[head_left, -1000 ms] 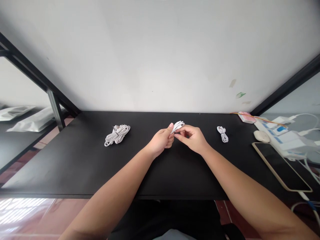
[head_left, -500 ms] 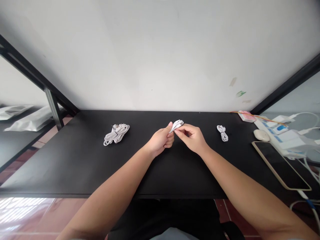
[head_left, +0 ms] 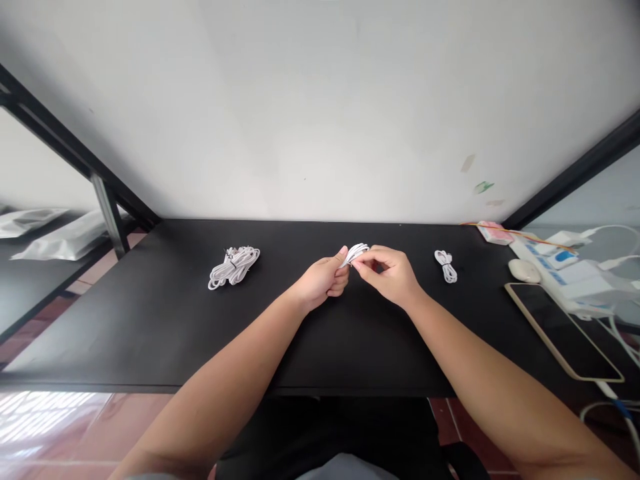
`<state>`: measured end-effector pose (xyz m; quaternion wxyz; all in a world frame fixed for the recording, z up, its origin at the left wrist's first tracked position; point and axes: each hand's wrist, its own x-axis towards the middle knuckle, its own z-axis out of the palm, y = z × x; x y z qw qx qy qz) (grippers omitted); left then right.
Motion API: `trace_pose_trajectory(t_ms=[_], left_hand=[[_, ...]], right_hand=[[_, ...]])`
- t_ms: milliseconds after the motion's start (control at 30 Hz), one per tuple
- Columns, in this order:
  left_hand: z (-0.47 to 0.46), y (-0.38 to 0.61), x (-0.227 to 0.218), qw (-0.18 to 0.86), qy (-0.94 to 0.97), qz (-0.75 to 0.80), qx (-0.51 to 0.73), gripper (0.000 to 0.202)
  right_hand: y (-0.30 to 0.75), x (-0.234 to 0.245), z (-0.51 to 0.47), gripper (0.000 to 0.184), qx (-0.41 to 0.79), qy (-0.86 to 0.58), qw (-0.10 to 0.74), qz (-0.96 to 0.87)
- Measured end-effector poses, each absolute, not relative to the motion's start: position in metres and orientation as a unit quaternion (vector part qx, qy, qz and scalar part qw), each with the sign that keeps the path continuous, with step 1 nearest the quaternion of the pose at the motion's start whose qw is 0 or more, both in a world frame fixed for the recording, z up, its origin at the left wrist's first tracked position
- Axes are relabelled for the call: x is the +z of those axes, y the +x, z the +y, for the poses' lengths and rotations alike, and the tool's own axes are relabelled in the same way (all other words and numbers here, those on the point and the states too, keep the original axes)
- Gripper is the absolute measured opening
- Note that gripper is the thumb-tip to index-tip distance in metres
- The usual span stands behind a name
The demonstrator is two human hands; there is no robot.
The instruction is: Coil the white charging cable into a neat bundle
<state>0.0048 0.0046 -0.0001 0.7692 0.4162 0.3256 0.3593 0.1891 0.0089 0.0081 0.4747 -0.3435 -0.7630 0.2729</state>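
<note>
A coiled white cable (head_left: 357, 251) is held between my hands, above the middle of the black table. My left hand (head_left: 324, 280) is closed around one end of the coil, thumb on top. My right hand (head_left: 386, 272) pinches the coil's right side with thumb and fingertips. Part of the cable is hidden inside my fingers. To the left lies a pile of white cables (head_left: 235, 265) bound with dark ties. On the right side a small bundled white cable (head_left: 446, 266) rests on the tabletop, tied at its middle.
On the right are a phone (head_left: 563, 330) with a cable plugged in, a white earbud-like case (head_left: 524, 271), a power strip with white chargers (head_left: 590, 277) and a pink box (head_left: 495, 233). A pale wall (head_left: 320, 133) rises behind the table (head_left: 150, 333).
My right hand has shifted slightly right and down along the coil, its fingers still pinching. The left hand keeps its grip almost unmoved.
</note>
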Motion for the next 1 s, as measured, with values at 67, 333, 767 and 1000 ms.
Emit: trace_pose_trajectory(t_ms=[67, 333, 767, 1000], left_hand=[[0.0048, 0.0044, 0.0003, 0.77, 0.414, 0.324, 0.361, 0.058], [0.0051, 0.0031, -0.0004, 0.761, 0.422, 0.327, 0.37, 0.061], [0.0024, 0.0032, -0.0048, 0.738, 0.453, 0.353, 0.356, 0.057], [0.0042, 0.0032, -0.0025, 0.727, 0.465, 0.36, 0.354, 0.058]], right_hand=[[0.1905, 0.0087, 0.0096, 0.009, 0.255, -0.352, 0.486, -0.758], [0.1896, 0.0072, 0.0091, 0.011, 0.194, -0.339, 0.461, -0.796], [0.1903, 0.0055, 0.0112, 0.014, 0.168, -0.335, 0.416, -0.829], [0.191, 0.0079, 0.0094, 0.015, 0.144, -0.334, 0.399, -0.842]])
